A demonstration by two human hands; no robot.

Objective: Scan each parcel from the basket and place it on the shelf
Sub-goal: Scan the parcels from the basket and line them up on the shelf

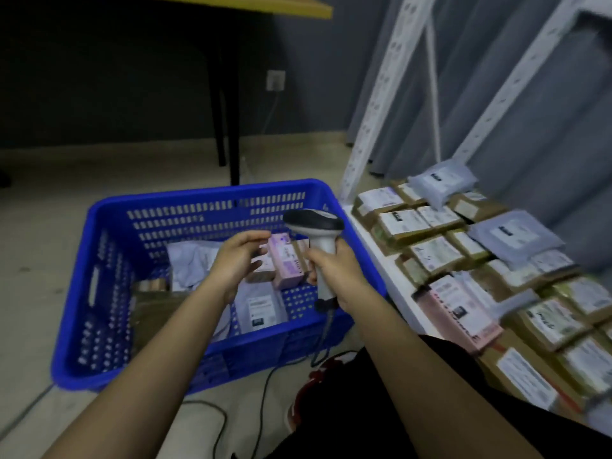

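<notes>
Both my forearms reach forward from the bottom of the view and meet above the blue basket (99,293). My right hand (331,270) is wrapped in a fist around the grip of the scanner (314,226), holding it upright with its dark head at the top and tipped toward my left; its cable (265,385) hangs from the handle's base and trails over the floor. My left hand (238,260) is raised beside it, fingers curled, thumb on top, pinching the near end of a small pink parcel (286,263) so that its labelled face looks up under the scanner's head. The parcel is held above the basket's inside, touching nothing but my fingers as far as I can tell.

The basket stands on the pale floor (33,226), its walls slotted. In it lie a white plastic mailer (188,260) at the back, a flat labelled packet (261,308) near the front right, and a brown box (152,286) at the left, partly hidden by my arm.

To my right is the low white shelf (381,260), its board just beside the basket's right wall. It is packed with brown labelled boxes (430,253) in rows, a few grey mailers (510,233) lying on top of them, and a long pink box (460,319) near the front edge. White perforated uprights (381,104) rise from it against a grey curtain (496,94).

Behind the basket a dark table leg (228,127) comes down from a yellow tabletop (298,8), and a wall socket (275,79) sits on the dark wall.
</notes>
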